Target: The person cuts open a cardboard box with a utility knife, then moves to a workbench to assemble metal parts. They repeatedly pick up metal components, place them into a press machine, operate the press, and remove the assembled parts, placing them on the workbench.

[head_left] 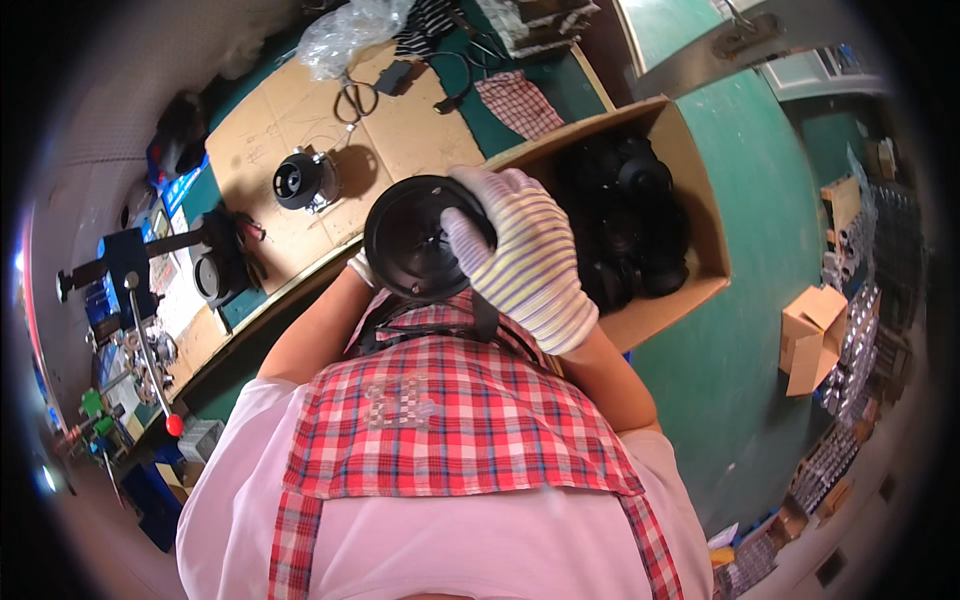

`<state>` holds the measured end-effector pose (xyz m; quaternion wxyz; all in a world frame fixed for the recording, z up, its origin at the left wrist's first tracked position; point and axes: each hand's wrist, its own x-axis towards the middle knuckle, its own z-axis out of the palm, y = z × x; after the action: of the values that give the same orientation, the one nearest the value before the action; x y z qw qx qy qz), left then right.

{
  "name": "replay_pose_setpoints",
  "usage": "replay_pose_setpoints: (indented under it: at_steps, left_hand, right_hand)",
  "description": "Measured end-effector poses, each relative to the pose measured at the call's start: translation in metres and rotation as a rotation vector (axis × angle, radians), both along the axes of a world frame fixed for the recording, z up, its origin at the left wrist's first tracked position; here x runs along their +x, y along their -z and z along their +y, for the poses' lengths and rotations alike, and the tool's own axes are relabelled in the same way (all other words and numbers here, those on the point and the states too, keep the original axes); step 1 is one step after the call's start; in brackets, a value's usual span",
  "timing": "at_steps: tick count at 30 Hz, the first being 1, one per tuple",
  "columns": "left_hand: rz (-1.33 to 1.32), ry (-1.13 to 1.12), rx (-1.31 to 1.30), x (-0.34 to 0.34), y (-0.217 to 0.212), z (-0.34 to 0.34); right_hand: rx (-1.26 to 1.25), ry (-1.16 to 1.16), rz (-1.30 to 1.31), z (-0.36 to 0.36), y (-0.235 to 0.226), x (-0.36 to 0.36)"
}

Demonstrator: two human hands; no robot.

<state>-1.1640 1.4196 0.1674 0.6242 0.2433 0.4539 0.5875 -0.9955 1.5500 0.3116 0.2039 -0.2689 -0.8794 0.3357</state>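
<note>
In front of my chest is a black, round, bowl-shaped part (405, 240), its hollow side facing up. My right hand (525, 255), in a striped knit glove, is closed on the part's right rim, the thumb reaching into the hollow. Only the glove cuff and wrist of my left hand (362, 268) show at the part's lower left; its fingers are hidden behind the part. Beyond, on a cardboard sheet (410, 130), sits a small motor with a black round end (297, 182) and a thin wire.
To the right stands an open cardboard box (705, 215) holding several black round parts (640, 180). Scissors (355, 100), a black cable (455, 85) and a checked cloth (520, 103) lie at the back. A lever press with a red knob (174, 425) is at left.
</note>
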Motion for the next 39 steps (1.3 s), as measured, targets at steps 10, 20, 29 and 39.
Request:
replay_pose_setpoints:
  at_steps: [10, 20, 29, 39]
  left_hand:
    - [-0.63, -0.209, -0.064, -0.028, 0.097, -0.05]
    - [-0.439, -0.338, 0.198, -0.019, 0.092, -0.087]
    - [-0.174, -0.559, 0.09, -0.015, 0.087, -0.163]
    - [-0.665, -0.942, 0.07, -0.004, 0.06, -0.357]
  right_hand:
    - [0.339, 0.671, -0.371, 0.148, 0.265, 0.069]
    - [-0.178, 0.54, -0.205, 0.196, 0.281, 0.114]
    - [0.547, -0.493, 0.487, -0.07, -0.021, -0.013]
    - [0.612, -0.951, 0.24, -0.313, -0.015, -0.086]
